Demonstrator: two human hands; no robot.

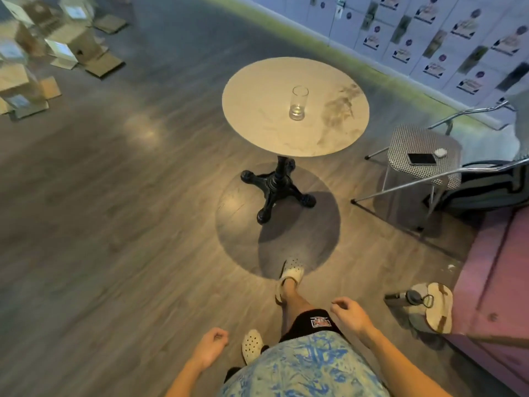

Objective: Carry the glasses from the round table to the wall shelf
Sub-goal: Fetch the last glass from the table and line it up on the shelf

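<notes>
Head view: one glass on round table, both hands empty

Head camera looks down at a wooden floor (100, 224). Round table (257, 133) with a pale marbled top sits on a black four-footed pedestal base (276, 186), upper middle of frame. A single clear tall glass (299, 103) stands upright near the centre of the table top, nothing touching it. No other glass in view. Wall shelf not visible.

Left hand (210, 348) low in frame, fingers loosely curled inward, holding nothing. Right hand (349, 312) a bit higher and to the right, fingers loosely bent and slightly apart, also holding nothing. Both hands well apart from the table and the glass.

Person wears a blue-and-white patterned shirt (303, 368), dark shorts (312, 322) and pale perforated clogs. One clog (290, 272) is forward on the floor, just at the edge of the table's round shadow; the other (252, 345) shows between the left hand and the shirt.

Right of the table: a chair (423, 150) with metal frame and checked seat, with a dark phone (422, 159) lying flat on the seat and a small white object beside it, too small to tell. Pink sofa (495, 282) at the right edge; a bag (429, 306) with a bottle lies on the floor against it. Cardboard boxes (71, 44) top left, blurred. Wall (429, 32) covered with printed posters top right.
</notes>
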